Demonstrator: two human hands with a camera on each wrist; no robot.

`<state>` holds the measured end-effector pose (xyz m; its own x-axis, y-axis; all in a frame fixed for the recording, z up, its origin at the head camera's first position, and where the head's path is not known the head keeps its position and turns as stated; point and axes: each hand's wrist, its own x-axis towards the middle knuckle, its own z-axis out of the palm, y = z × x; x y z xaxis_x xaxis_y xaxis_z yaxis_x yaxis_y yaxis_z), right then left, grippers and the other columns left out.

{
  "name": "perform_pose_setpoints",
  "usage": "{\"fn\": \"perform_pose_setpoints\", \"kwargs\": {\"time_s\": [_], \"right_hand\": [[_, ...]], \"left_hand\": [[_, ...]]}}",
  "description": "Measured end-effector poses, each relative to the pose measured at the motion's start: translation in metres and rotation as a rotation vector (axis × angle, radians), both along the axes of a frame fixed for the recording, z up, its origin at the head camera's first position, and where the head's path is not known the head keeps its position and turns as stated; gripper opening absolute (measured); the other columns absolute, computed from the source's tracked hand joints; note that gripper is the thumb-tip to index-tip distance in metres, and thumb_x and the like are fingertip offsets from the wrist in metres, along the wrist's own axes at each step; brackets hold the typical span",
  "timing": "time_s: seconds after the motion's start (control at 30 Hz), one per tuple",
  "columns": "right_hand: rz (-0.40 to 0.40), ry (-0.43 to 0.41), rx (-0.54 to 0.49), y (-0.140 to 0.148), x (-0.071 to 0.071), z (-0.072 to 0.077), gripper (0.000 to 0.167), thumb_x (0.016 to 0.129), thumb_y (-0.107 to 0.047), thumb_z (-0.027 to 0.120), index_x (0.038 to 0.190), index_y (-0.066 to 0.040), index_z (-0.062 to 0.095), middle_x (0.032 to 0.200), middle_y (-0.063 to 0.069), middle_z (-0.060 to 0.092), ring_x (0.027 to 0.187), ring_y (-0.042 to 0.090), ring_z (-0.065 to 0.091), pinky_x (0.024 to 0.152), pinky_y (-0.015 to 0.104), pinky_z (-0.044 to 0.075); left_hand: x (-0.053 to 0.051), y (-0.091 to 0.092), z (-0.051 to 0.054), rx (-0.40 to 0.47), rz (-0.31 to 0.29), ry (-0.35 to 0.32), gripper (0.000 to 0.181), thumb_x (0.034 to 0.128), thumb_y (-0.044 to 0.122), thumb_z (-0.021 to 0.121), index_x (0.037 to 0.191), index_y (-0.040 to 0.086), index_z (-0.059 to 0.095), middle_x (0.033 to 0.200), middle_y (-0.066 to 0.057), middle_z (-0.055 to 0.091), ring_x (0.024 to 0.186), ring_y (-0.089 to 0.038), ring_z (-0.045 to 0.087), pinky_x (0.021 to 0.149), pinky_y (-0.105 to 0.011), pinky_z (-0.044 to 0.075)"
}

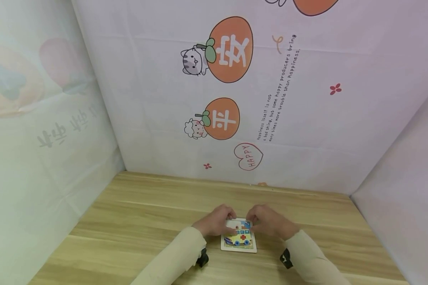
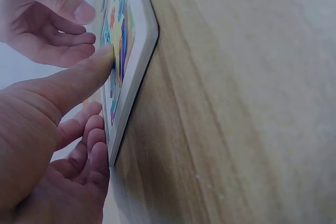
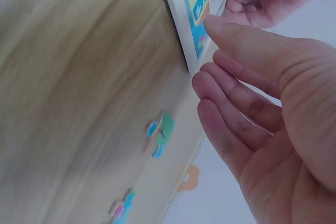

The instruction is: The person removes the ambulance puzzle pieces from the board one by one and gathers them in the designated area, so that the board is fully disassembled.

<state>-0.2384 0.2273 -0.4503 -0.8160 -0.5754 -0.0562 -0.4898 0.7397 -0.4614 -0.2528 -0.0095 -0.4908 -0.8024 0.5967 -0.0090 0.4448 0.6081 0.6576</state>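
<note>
A picture puzzle board point(image 1: 239, 249) with a white frame and a yellow vehicle with a red cross lies flat on the table. At its left side the left hand point(image 1: 215, 222) holds it, the thumb on the picture and the curled fingers along the edge; the left wrist view shows this hand point(image 2: 58, 114) close to the frame point(image 2: 137, 61). By the upper right corner is the right hand point(image 1: 271, 222). In the right wrist view the thumb of the right hand point(image 3: 273, 103) is at the picture's edge, its other fingers loosely bent beside the corner, with nothing seen between them.
Two loose coloured pieces, one green and blue point(image 3: 161, 134), the other blue and pink point(image 3: 123, 208), lie on the wooden table point(image 1: 146, 221) beyond the board in the right wrist view. Printed white sheets point(image 1: 157, 118) stand behind and at both sides.
</note>
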Motion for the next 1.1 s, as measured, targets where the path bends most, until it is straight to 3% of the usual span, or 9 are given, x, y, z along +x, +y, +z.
{"fn": "perform_pose_setpoints", "kwargs": {"time_s": [0.57,1.1], "right_hand": [[0.014,0.021,0.001,-0.006,0.0,-0.005,0.011,0.087,-0.004,0.084,0.097,-0.007,0.08,0.093,0.0,0.071,0.085,0.012,0.06,0.074,0.024,0.054],[-0.037,-0.044,0.001,-0.008,-0.005,-0.003,0.012,0.083,-0.003,0.088,0.09,-0.009,0.081,0.09,-0.001,0.074,0.079,0.01,0.058,0.07,0.025,0.053]], "left_hand": [[0.003,0.001,0.006,-0.024,0.002,0.002,0.042,0.0886,0.025,0.087,0.121,0.007,0.068,0.119,0.0,0.061,0.106,-0.008,0.056,0.098,-0.026,0.051],[0.004,0.014,0.008,-0.1,-0.029,0.076,0.046,0.0895,0.03,0.086,0.125,0.007,0.069,0.122,0.0,0.063,0.109,-0.008,0.056,0.099,-0.024,0.052]]}}
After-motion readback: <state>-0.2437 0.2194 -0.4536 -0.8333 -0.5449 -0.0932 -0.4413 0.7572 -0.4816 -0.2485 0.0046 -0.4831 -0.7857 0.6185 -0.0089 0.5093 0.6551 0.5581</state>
